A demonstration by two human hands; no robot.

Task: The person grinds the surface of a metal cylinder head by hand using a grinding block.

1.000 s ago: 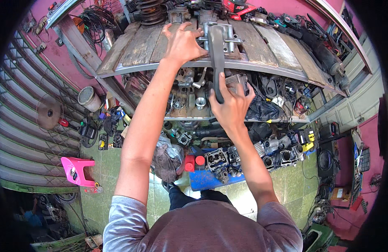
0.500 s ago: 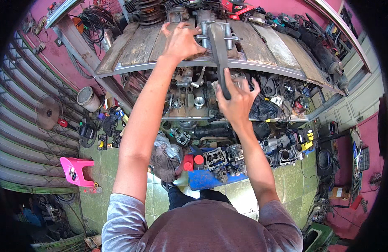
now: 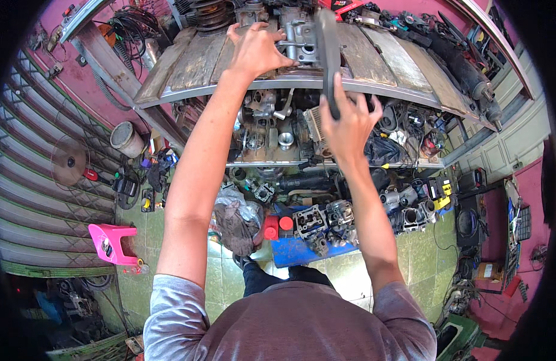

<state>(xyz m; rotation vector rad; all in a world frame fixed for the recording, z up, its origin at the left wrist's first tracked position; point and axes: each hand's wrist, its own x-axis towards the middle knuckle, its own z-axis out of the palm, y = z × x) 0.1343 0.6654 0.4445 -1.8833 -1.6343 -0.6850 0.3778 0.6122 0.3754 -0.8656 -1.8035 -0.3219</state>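
Head cam, looking straight down over a wooden workbench (image 3: 374, 57) with a metal front edge. Left hand (image 3: 257, 51) is planted on the bench top, fingers curled over and pressing against a grey cast-metal engine part (image 3: 297, 39) sitting near the middle of the planks. Right hand (image 3: 349, 120) is wrapped around the lower end of a long dark bar tool (image 3: 328, 51), fist closed, the bar running up over the bench edge right beside that engine part. Can't tell if the bar's tip actually touches it. Shelf under the bench is crammed with engine bits. On the tiled floor below there's a blue tray (image 3: 302, 249) with a cylinder head (image 3: 311, 222), plus a pink plastic stool (image 3: 112, 242) off to the left.
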